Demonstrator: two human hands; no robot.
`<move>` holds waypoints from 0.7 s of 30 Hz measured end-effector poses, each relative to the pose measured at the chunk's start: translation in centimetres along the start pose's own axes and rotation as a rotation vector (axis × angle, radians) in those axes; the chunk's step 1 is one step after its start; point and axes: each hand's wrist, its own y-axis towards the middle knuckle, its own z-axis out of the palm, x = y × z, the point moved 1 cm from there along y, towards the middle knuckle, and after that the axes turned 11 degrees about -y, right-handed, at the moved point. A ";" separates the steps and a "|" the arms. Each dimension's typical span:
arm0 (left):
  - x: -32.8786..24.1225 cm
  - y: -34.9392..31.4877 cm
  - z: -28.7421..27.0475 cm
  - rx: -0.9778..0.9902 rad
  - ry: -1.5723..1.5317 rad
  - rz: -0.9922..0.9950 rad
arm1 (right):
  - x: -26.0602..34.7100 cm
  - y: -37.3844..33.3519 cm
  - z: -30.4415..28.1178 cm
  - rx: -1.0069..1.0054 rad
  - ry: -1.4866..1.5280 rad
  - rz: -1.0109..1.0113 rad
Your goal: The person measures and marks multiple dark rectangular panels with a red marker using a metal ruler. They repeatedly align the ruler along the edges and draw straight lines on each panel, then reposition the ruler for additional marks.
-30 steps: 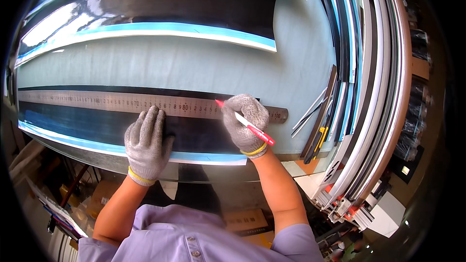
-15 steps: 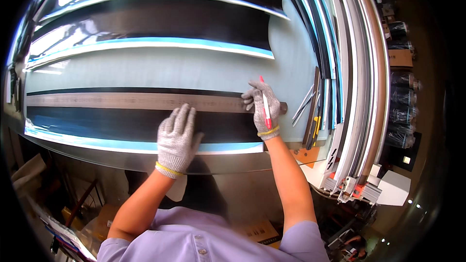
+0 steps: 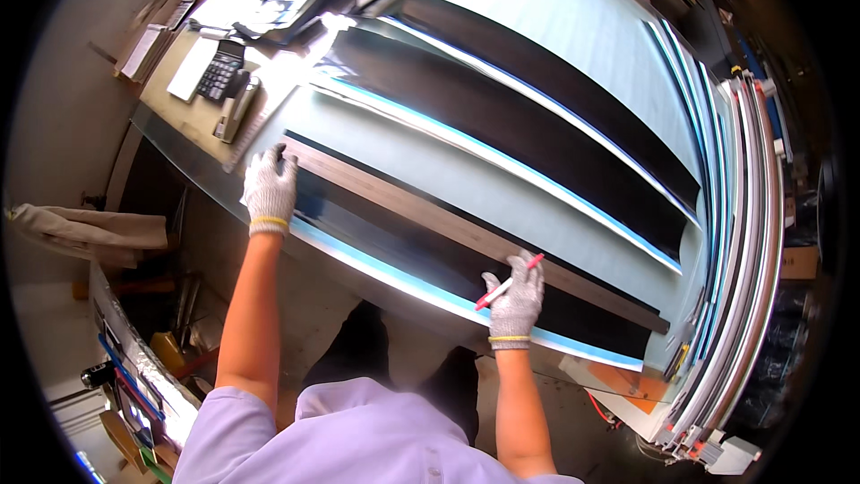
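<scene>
A long grey metal ruler (image 3: 403, 202) lies lengthwise on a dark film strip (image 3: 385, 224) with a blue-and-white edge. My left hand (image 3: 270, 188), in a pale knit glove with a yellow cuff, rests at the left end of the ruler and strip. Its fingers are apart and slightly bent, holding nothing that I can see. My right hand (image 3: 517, 309), gloved alike, is over the right part of the strip, its fingertips by the ruler. It is closed on a red-and-white marker pen (image 3: 498, 292), which lies slantwise across the fingers.
Two more dark strips (image 3: 537, 161) lie farther back on the glass-topped table (image 3: 591, 0). A calculator (image 3: 221, 70), a stapler (image 3: 236, 110) and papers sit at the left corner. Long profiles (image 3: 752, 260) line the right side, with cutters (image 3: 681, 357) beside them.
My view has swung left. My left hand has moved from the middle of the strip to its left end. My right hand has shifted left from the ruler's right end, still with the marker pen.
</scene>
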 end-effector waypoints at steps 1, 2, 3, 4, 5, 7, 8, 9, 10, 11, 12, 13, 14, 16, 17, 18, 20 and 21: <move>2.9 2.1 -0.6 0.000 0.023 -0.062 | 0.8 0.0 0.5 0.002 -0.072 0.015; 5.0 3.7 -1.0 0.033 0.081 -0.105 | 1.0 0.0 1.0 -0.009 -0.098 0.007; 6.8 5.0 -0.7 0.092 0.032 -0.152 | 0.8 -0.1 1.2 -0.019 -0.130 0.008; 8.4 5.9 -0.3 0.106 0.053 -0.149 | 0.7 -0.2 1.9 -0.048 -0.129 -0.010; 8.8 6.4 0.4 0.129 0.063 -0.140 | 0.5 0.0 1.5 -0.067 -0.164 -0.022; 9.7 7.6 1.0 0.208 -0.043 -0.168 | 0.8 0.3 1.3 -0.078 -0.182 -0.043; 9.8 8.1 1.8 0.256 -0.101 -0.175 | 0.8 0.6 0.9 -0.031 -0.189 -0.021; 9.0 8.5 2.2 0.276 -0.215 -0.154 | 0.5 0.8 0.1 0.011 -0.208 0.014; 8.8 9.0 1.7 0.320 -0.295 -0.216 | 0.8 0.9 -0.1 0.006 -0.231 -0.024; 7.4 9.7 1.1 0.408 -0.293 -0.203 | 0.1 0.8 -0.5 0.021 -0.238 -0.012; 8.8 10.8 1.5 0.464 -0.321 -0.225 | -0.1 0.8 0.0 0.039 -0.196 0.002; 11.7 11.8 1.9 0.529 -0.358 -0.286 | -1.0 0.5 0.4 0.054 -0.100 0.052; 15.3 13.1 2.3 0.570 -0.403 -0.370 | -1.3 0.6 1.0 0.056 0.003 0.104; 22.5 15.0 3.3 0.542 -0.599 -0.476 | 0.4 2.1 1.4 0.085 -0.118 0.069; 23.1 15.2 3.8 0.530 -0.701 -0.456 | 1.4 2.8 0.7 0.099 -0.276 0.020; 21.6 14.6 3.6 0.532 -0.769 -0.420 | 2.1 3.3 -0.4 0.156 -0.300 0.033; 17.8 13.5 2.1 0.556 -0.866 -0.357 | 1.5 3.1 -0.9 0.170 -0.325 0.049; 18.3 14.6 1.3 0.635 -0.899 -0.373 | 1.1 2.8 -0.4 0.127 -0.320 0.042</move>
